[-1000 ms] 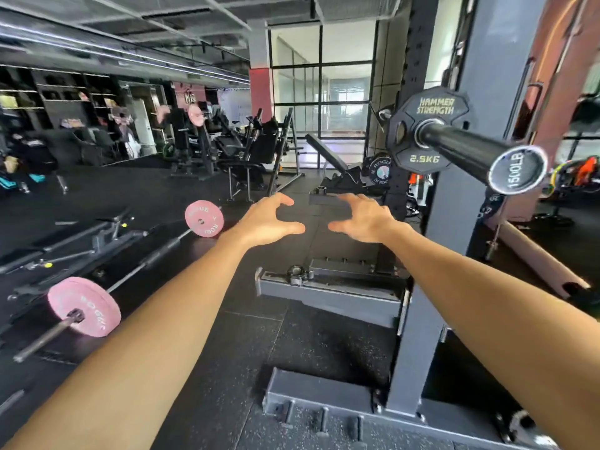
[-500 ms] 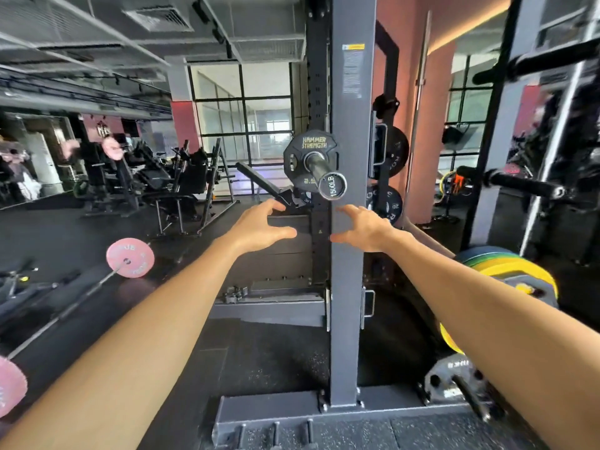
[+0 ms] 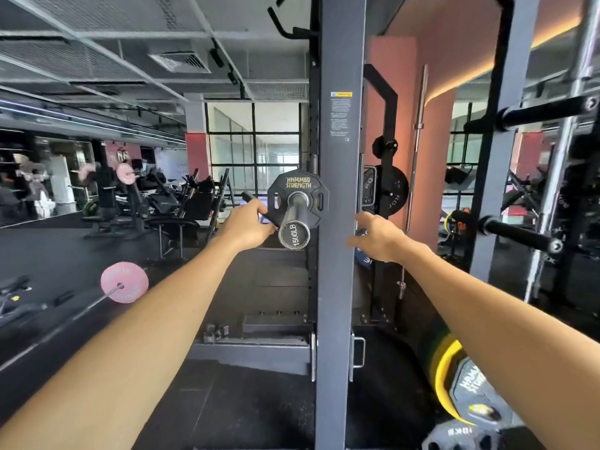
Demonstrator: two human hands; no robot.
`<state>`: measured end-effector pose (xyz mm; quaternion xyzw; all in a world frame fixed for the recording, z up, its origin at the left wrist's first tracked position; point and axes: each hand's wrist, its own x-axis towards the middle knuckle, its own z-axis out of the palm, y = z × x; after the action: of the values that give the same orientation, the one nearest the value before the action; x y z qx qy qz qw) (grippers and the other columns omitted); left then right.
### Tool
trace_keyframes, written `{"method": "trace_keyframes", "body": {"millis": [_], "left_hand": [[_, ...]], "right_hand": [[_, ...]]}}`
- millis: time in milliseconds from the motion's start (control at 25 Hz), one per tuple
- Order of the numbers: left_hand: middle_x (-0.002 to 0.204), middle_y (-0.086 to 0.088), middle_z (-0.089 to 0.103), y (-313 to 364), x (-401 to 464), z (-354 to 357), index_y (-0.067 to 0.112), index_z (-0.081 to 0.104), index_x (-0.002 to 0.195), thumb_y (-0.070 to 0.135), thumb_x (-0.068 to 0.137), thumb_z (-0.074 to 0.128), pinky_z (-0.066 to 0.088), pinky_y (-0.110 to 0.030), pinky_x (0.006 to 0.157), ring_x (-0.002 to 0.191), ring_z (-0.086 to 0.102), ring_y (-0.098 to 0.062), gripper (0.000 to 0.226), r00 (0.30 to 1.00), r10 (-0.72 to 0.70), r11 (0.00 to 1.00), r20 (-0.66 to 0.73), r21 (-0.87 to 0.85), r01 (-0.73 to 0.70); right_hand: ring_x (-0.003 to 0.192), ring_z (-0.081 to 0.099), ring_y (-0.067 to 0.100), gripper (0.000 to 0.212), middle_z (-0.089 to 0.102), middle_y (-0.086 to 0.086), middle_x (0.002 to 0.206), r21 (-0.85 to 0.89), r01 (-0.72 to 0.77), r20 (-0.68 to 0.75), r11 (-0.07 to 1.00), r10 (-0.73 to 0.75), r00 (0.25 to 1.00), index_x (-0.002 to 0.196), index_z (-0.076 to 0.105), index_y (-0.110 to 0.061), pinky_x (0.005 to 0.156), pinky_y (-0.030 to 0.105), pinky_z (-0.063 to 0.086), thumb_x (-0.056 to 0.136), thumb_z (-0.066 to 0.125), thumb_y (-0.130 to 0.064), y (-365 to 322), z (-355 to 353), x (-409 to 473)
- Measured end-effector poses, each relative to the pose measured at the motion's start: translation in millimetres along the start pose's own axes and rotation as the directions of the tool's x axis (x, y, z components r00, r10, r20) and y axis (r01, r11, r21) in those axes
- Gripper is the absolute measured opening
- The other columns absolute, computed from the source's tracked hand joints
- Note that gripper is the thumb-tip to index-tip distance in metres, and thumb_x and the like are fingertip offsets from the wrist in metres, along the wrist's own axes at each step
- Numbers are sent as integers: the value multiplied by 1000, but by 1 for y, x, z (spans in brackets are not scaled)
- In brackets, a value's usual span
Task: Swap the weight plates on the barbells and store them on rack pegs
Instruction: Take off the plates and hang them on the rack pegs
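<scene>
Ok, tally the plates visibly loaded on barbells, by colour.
Black plate: 1
Pink plates: 3, the farthest one blurred
Total: 4

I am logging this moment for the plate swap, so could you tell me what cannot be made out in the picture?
- Right hand, head view: fingertips hidden behind the rack upright.
- Left hand: fingertips at the black plate; grip unclear.
- Plate's lower lettering: hidden by the barbell sleeve.
- Yellow plate: partly hidden by the right forearm.
</scene>
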<state>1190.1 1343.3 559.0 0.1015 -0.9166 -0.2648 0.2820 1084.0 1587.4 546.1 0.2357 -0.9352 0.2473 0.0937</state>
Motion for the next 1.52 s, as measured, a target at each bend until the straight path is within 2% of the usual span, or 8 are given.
{"method": "trace_keyframes", "body": {"millis": [280, 520, 760, 840, 960, 1080, 1320, 1520], "left_hand": [[118, -2, 57, -12, 67, 20, 18, 51, 125, 24, 86, 57, 47, -42, 97, 110, 56, -25, 40, 999, -44, 999, 4, 22, 43], [126, -6, 59, -49, 150, 47, 13, 42, 133, 22, 89, 55, 47, -44, 97, 113, 57, -29, 46, 1000, -26, 999, 7, 37, 25], [126, -7, 53, -63, 218, 78, 14, 21, 146, 24, 96, 48, 45, -42, 95, 113, 55, -34, 57, 996, -41, 999, 83, 23, 39], [129, -15, 54, -65, 231, 90, 13, 17, 148, 22, 97, 48, 45, -43, 90, 110, 56, -38, 60, 996, -38, 999, 84, -10, 39], [123, -22, 57, -68, 251, 104, 12, 19, 146, 17, 95, 48, 46, -43, 87, 109, 56, -40, 59, 996, -63, 998, 65, -18, 64], [121, -21, 56, -65, 266, 110, 6, 30, 136, 11, 96, 46, 45, -41, 83, 108, 56, -40, 43, 997, -80, 997, 24, 0, 80], [112, -22, 62, -67, 266, 117, 6, 34, 125, 10, 95, 48, 46, -42, 71, 99, 61, -40, 33, 994, -94, 995, -51, 30, 96], [104, -18, 65, -59, 236, 107, 7, 42, 121, 14, 95, 47, 47, -42, 70, 94, 61, -38, 27, 980, -36, 987, -194, 149, 66]], "right_hand": [[126, 48, 31, 66, 47, 11, 142, -17, 26, -54, 1000, -26, 998, 146, 33, -15, 107, 46, 39, 86, 54, -37, -11, 7, 67], [96, 62, 33, 51, 64, 13, 111, 3, -57, -148, 998, 57, 987, 130, 47, -9, 91, 43, 52, 90, 47, -40, -15, 31, 153], [106, 57, 36, 36, 57, 15, 122, 32, -115, -239, 993, 120, 964, 117, 49, -8, 84, 39, 46, 92, 46, -34, -15, 57, 219], [110, 55, 36, 35, 54, 16, 125, 46, -128, -251, 991, 135, 959, 118, 46, -7, 84, 40, 43, 92, 46, -30, -11, 65, 234], [115, 53, 39, 41, 52, 17, 128, 84, -136, -234, 987, 152, 960, 129, 41, -6, 89, 41, 44, 92, 47, -23, -8, 68, 252], [107, 56, 40, 36, 57, 18, 122, 124, -117, -202, 985, 140, 969, 124, 42, -6, 86, 42, 49, 91, 49, -19, -11, 72, 270], [104, 56, 40, 31, 58, 18, 115, 62, -109, -217, 992, 120, 969, 118, 40, -5, 75, 36, 40, 92, 51, -16, -13, 75, 279], [86, 54, 36, 28, 54, 10, 91, 54, -128, -246, 990, 137, 959, 113, 41, -10, 71, 35, 43, 88, 51, -21, -18, 69, 248]]}}
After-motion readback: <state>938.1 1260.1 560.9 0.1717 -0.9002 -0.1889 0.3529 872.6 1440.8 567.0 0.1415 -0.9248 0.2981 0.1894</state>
